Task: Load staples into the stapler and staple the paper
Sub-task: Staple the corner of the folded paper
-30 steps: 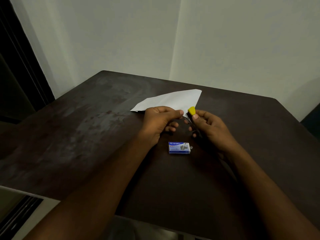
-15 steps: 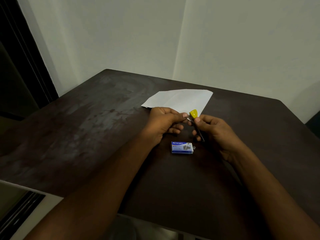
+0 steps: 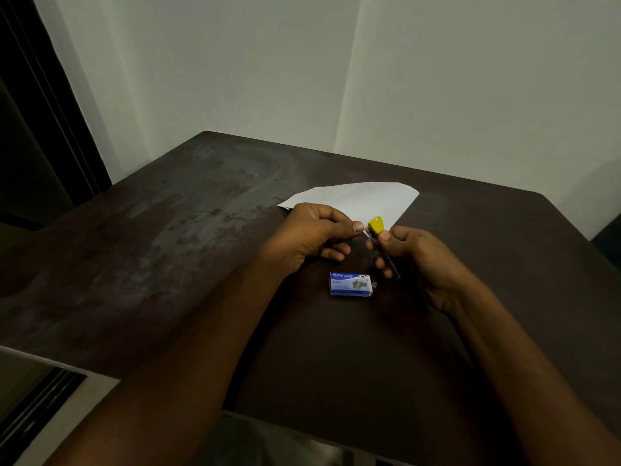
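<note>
My right hand grips a small stapler with a yellow top and a thin dark metal body, held tilted above the table. My left hand is closed just to its left, thumb and forefinger pinched at the stapler's front end; whatever they pinch is too small to see. A blue and white staple box lies flat on the table right below both hands. A white sheet of paper lies flat behind the hands, partly hidden by them.
The dark brown table fills the view and sits in a corner of pale walls. Its near edge runs along the bottom. A dark door frame stands at the left.
The view has shifted slightly, so hands, box and paper sit a little further right in the picture. Both hands keep the same hold around the stapler.
</note>
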